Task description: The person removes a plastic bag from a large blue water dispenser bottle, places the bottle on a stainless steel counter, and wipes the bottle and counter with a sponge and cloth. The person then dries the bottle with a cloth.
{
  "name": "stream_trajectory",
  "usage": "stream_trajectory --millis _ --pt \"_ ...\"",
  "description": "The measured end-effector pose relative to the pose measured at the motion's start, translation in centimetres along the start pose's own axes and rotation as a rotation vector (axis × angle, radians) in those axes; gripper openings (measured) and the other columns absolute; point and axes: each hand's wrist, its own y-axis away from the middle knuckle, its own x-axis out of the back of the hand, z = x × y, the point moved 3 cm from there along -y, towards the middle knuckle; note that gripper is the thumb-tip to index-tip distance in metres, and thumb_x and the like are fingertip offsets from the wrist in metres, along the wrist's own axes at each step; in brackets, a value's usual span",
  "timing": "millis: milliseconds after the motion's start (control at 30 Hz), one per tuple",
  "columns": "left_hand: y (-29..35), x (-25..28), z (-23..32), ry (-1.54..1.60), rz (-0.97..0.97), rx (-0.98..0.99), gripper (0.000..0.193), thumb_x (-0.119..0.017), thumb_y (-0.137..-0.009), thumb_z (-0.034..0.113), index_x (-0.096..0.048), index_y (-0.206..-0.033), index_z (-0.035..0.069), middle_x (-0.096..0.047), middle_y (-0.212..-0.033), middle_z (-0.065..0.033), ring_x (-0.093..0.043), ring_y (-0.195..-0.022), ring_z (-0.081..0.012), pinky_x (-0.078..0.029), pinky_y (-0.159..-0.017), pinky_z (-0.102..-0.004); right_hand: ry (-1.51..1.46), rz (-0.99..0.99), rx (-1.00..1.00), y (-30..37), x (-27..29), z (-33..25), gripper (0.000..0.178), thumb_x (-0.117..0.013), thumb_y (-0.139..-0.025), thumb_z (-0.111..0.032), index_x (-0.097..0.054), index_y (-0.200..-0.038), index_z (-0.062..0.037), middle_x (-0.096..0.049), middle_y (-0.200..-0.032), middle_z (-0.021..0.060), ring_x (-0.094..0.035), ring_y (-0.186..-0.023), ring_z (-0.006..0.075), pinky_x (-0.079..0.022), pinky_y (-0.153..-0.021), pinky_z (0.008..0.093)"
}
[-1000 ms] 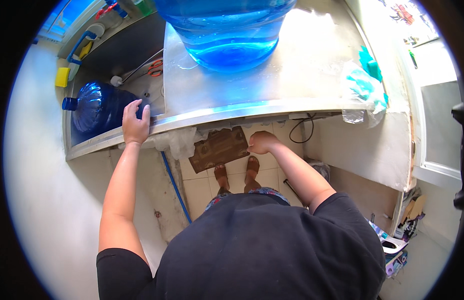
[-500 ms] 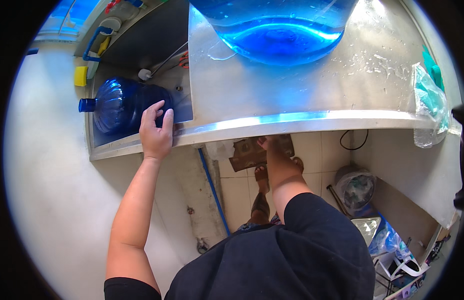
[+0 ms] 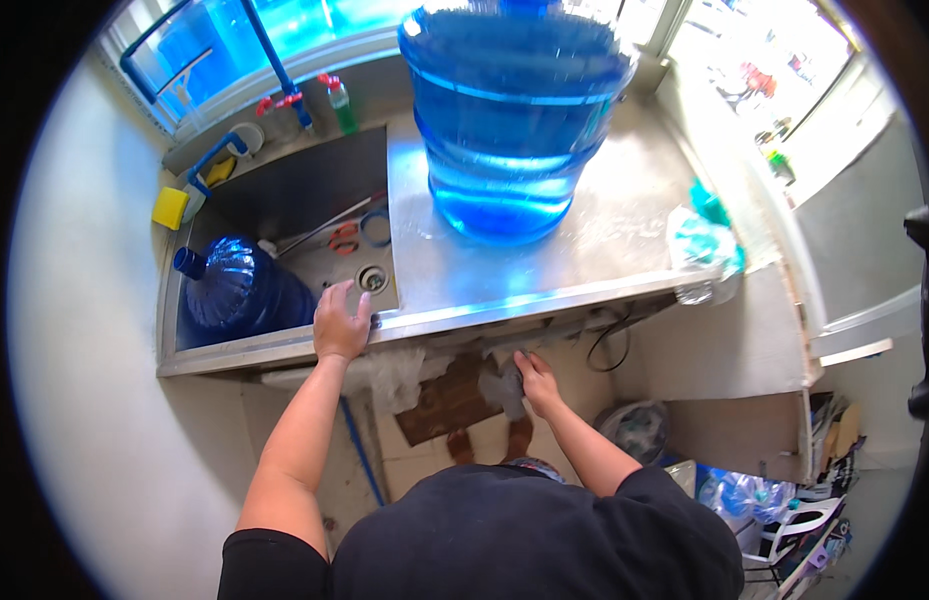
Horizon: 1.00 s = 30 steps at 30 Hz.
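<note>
My left hand (image 3: 341,322) is at the front rim of the steel sink (image 3: 284,352), its fingers apart and holding nothing. Just left of it, a dark blue water jug (image 3: 242,290) lies tilted in the sink, its neck toward the left wall. Below the counter's front edge, my right hand (image 3: 537,382) is closed on a thin grey cloth (image 3: 502,388) that hangs down. On the steel counter (image 3: 624,225) stands a large clear-blue water jug (image 3: 514,130) with water in it, upright and beyond both hands.
Orange-handled scissors (image 3: 343,238) lie in the sink near the drain (image 3: 371,279). A yellow sponge (image 3: 170,208) sits on the left rim. Pale rags (image 3: 396,375) hang under the counter. A plastic bag (image 3: 699,242) is at the right corner, above a lined bin (image 3: 634,430).
My right hand has come back from under the counter and now has the grey cloth in it. My left hand stays at the sink rim. The view has tilted up.
</note>
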Motion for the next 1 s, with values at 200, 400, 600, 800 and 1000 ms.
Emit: stream_trajectory --millis 200,400,600,800,1000 --pt "0.4 1.2 1.4 0.152 0.159 -0.132 0.044 -0.067 -0.086 0.030 -0.059 -0.121 0.005 -0.063 -0.115 -0.0168 -0.060 -0.106 -0.0339 -0.047 -0.091 -0.0421 -0.537 -0.347 -0.120 8.7 2.4 -16.9 0.025 -0.046 -0.095 -0.008 -0.058 -0.116 -0.0066 -0.062 -0.099 0.0011 -0.061 -0.089 0.0130 -0.052 -0.072 0.0299" --pt "2.1 2.1 12.7 0.715 0.028 -0.392 0.049 -0.074 -0.083 0.017 -0.056 -0.127 0.003 -0.061 -0.117 -0.0155 -0.060 -0.104 -0.0251 -0.049 -0.091 -0.0364 -0.255 -0.147 0.633 9.2 0.8 -24.7 0.035 -0.057 -0.090 0.003 -0.051 -0.123 -0.0039 -0.061 -0.116 0.0074 -0.064 -0.103 0.0190 -0.059 -0.078 0.0350" --pt "-0.4 6.1 23.0 0.856 -0.006 -0.653 0.061 -0.076 -0.084 0.021 -0.049 -0.136 0.006 -0.059 -0.121 -0.0142 -0.062 -0.102 -0.0244 -0.049 -0.092 -0.0366 -0.282 0.108 1.372 5.3 0.5 -34.0 0.047 -0.084 -0.078 -0.015 -0.052 -0.110 -0.0042 -0.062 -0.099 0.0048 -0.060 -0.089 0.0138 -0.051 -0.077 0.0283" --pt "-5.7 8.9 29.0 0.796 0.059 -0.670 0.048 -0.073 -0.086 0.017 -0.056 -0.128 0.001 -0.066 -0.113 -0.0147 -0.067 -0.092 -0.0229 -0.052 -0.084 -0.0330 0.401 -0.032 1.713 4.7 1.7 -44.7 0.024 -0.059 -0.086 -0.003 -0.065 -0.107 0.0048 -0.066 -0.104 0.0174 -0.064 -0.091 0.0309 -0.050 -0.080 0.0351" --pt "-9.5 9.4 31.9 0.835 0.410 -0.492 0.015 -0.068 -0.084 0.000 -0.067 -0.100 0.001 -0.070 -0.080 -0.0094 -0.067 -0.071 -0.0132 -0.054 -0.065 -0.0267 0.356 0.253 1.877 0.1 2.0 -49.8 0.013 -0.068 -0.074 -0.001 -0.062 -0.086 -0.0018 -0.065 -0.080 0.0132 -0.064 -0.068 0.0282 -0.051 -0.062 0.0324"
